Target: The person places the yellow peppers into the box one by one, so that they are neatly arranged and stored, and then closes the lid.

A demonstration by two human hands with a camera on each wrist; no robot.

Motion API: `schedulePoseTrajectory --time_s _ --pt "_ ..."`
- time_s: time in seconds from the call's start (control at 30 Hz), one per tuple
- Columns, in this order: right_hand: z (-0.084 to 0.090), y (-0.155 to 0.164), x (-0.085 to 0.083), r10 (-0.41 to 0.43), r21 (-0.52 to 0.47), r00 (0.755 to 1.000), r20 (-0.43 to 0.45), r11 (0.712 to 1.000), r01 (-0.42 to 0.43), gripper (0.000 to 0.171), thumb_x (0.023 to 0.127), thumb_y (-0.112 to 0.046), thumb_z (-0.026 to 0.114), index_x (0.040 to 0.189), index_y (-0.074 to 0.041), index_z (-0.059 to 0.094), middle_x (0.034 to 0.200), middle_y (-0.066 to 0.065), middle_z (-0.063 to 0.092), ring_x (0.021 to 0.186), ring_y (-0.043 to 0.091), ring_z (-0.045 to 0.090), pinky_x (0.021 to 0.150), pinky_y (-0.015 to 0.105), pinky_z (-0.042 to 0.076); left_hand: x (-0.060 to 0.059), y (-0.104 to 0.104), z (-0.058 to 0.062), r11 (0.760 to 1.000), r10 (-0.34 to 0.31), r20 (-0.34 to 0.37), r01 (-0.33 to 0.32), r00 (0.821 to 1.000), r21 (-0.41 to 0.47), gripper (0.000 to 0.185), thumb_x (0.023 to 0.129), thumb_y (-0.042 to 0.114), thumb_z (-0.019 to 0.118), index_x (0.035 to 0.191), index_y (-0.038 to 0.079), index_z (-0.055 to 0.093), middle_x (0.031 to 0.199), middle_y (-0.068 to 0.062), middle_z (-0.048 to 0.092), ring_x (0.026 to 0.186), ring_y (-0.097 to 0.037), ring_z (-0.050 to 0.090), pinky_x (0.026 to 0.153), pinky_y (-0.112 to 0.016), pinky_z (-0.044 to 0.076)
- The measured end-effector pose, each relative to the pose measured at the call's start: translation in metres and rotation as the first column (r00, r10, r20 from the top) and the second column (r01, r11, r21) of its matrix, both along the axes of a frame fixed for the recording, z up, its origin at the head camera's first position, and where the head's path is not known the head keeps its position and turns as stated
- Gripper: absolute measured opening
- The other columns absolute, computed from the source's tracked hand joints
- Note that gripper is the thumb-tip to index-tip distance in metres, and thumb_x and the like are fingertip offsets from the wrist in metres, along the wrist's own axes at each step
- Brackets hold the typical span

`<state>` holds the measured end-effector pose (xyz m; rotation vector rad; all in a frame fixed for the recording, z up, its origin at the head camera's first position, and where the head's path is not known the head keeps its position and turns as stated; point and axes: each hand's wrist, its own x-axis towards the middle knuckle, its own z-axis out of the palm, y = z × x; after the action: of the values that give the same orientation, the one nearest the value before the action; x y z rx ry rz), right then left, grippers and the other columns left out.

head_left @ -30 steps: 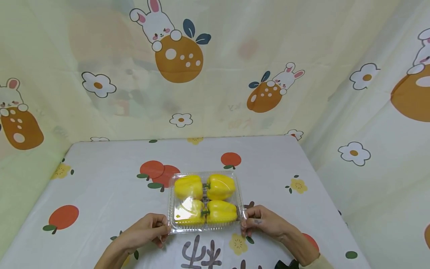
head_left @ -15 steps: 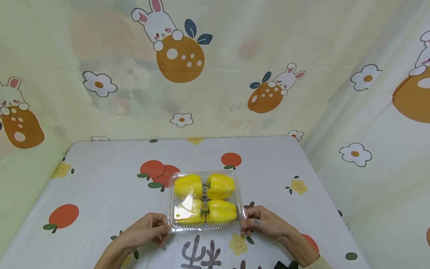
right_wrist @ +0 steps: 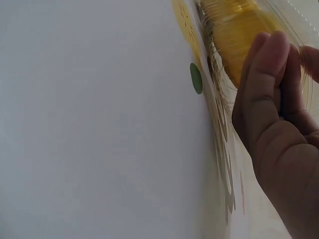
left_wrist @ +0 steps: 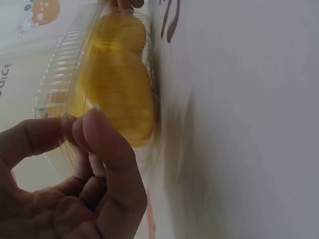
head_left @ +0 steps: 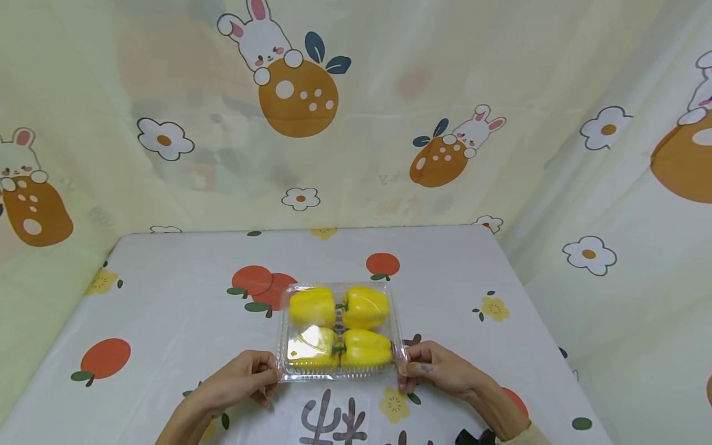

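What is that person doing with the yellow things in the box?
A person is holding a clear plastic clamshell box by its two near corners. The left hand pinches the left corner and the right hand pinches the right one. Inside are four yellow bell peppers, packed two by two. The lid looks closed, and the box sits on a white table cover printed with fruit.
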<state>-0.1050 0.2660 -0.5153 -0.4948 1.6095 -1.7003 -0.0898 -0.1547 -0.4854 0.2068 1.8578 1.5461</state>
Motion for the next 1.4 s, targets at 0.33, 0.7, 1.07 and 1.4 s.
schedulePoseTrajectory --time_s 0.33,0.7,1.07,1.4 --pt "0.004 0.0 -0.003 -0.033 0.051 0.999 -0.004 0.998 0.033 0.041 0.106 -0.012 0.058 0.106 0.029 0.055 0.089 -0.003 0.076 0.08 0.008 0.071 0.079 0.023 0.062 -0.004 0.001 0.0 1.0 0.007 0.007 -0.007 1.0 -0.001 0.025 0.106 0.02 0.061 0.099 -0.004 0.061 0.079 0.0 0.06 0.069 -0.012 0.056 0.063 -0.023 0.058" --pt "0.009 0.002 -0.006 -0.041 0.123 0.999 0.005 0.992 0.041 0.044 0.108 -0.02 0.058 0.114 0.023 0.058 0.096 0.001 0.073 0.083 0.01 0.07 0.082 0.025 0.062 -0.005 0.0 0.001 0.999 0.025 -0.008 -0.025 1.0 -0.041 0.03 0.107 0.023 0.061 0.107 -0.007 0.062 0.083 -0.002 0.062 0.074 -0.016 0.06 0.067 -0.028 0.061" --pt "0.012 0.004 -0.008 -0.03 0.138 1.0 0.004 0.99 0.03 0.045 0.11 -0.022 0.058 0.121 0.021 0.057 0.104 0.004 0.073 0.09 0.012 0.071 0.085 0.026 0.063 -0.008 -0.012 0.005 0.99 0.043 -0.079 -0.053 0.996 -0.13 0.036 0.11 0.031 0.057 0.121 -0.002 0.066 0.101 -0.011 0.07 0.087 -0.022 0.066 0.074 -0.035 0.063" --pt "0.015 0.005 -0.008 -0.017 0.155 1.0 -0.003 0.988 0.017 0.044 0.111 -0.025 0.054 0.122 0.017 0.06 0.106 0.011 0.073 0.093 0.016 0.071 0.086 0.028 0.064 -0.013 -0.015 0.012 0.956 0.175 -0.199 -0.215 0.964 -0.2 0.038 0.109 0.033 0.058 0.126 -0.001 0.063 0.114 -0.015 0.07 0.093 -0.023 0.067 0.075 -0.031 0.062"
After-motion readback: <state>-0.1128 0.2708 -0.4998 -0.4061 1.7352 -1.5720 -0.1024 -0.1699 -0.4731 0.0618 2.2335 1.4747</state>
